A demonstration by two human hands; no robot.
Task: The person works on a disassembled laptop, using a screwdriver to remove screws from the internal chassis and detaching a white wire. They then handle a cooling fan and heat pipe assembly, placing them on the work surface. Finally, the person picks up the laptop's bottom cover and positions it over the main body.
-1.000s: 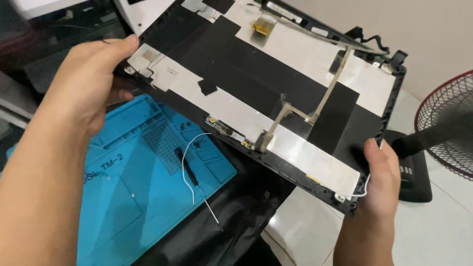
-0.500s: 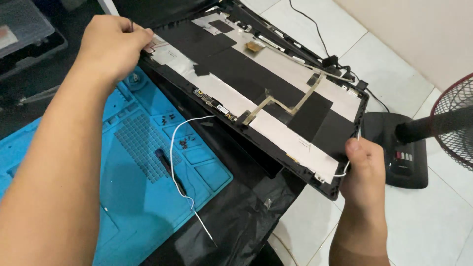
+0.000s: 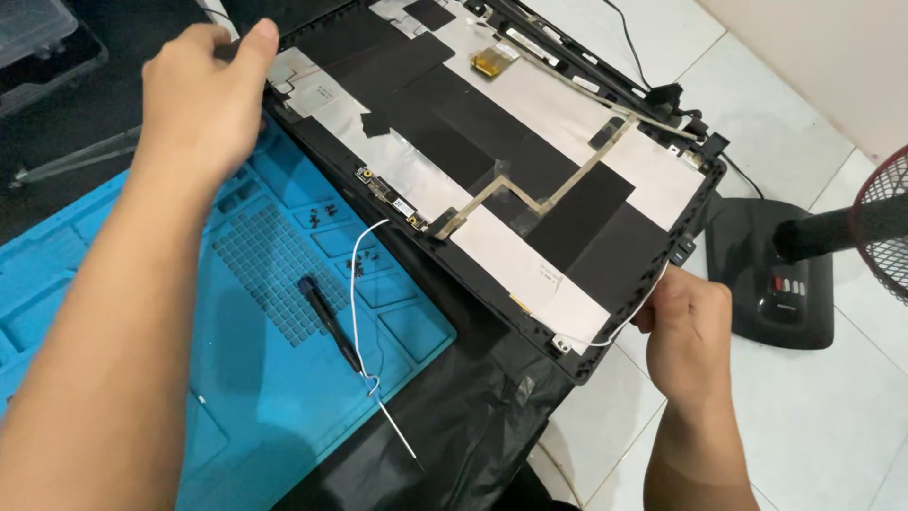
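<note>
A black laptop lid cover [image 3: 530, 180] lies open side up, its inside lined with silver foil, black tape patches and a thin flat cable. My left hand [image 3: 203, 99] grips its far left corner from above. My right hand [image 3: 686, 326] pinches the near right edge, with a white wire under the fingers. A loose white wire [image 3: 357, 284] trails from the cover's front edge down over the blue mat.
A blue silicone repair mat [image 3: 284, 312] with small compartments holds a dark screwdriver [image 3: 329, 324] and several tiny screws [image 3: 326, 216]. Black plastic sheet [image 3: 454, 416] lies under the cover. A fan's black base [image 3: 771, 274] and red grille [image 3: 884, 232] stand on the white tiled floor.
The cover has been lowered and shifted away from me, now lying flatter over the mat's far edge. Both hands kept their hold on its corners.
</note>
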